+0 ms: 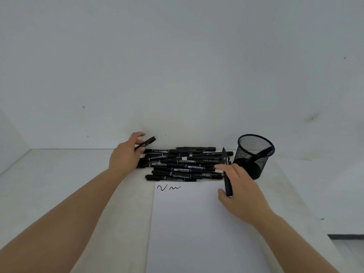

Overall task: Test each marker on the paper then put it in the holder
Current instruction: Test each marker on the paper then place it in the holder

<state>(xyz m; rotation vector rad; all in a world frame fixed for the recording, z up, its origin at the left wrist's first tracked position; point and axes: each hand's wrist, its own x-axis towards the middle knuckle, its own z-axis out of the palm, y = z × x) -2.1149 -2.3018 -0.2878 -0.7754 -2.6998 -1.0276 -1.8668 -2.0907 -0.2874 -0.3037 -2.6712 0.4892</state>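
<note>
Soft, even, slightly dim light leaves only faint shadows beside the mesh holder (254, 154), while wide-angle bending curves the table edge (59, 149) left of it, mildly blurred.

"TWIN MARKER" — on piled markers (195, 167)

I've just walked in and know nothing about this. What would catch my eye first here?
Probably the heap of black markers lying against the wall at the back of the white table. Each hand holds one more: the left hand at the heap's left end, the right hand over the paper, beside a black mesh holder. Two squiggles mark the paper's top.
</note>
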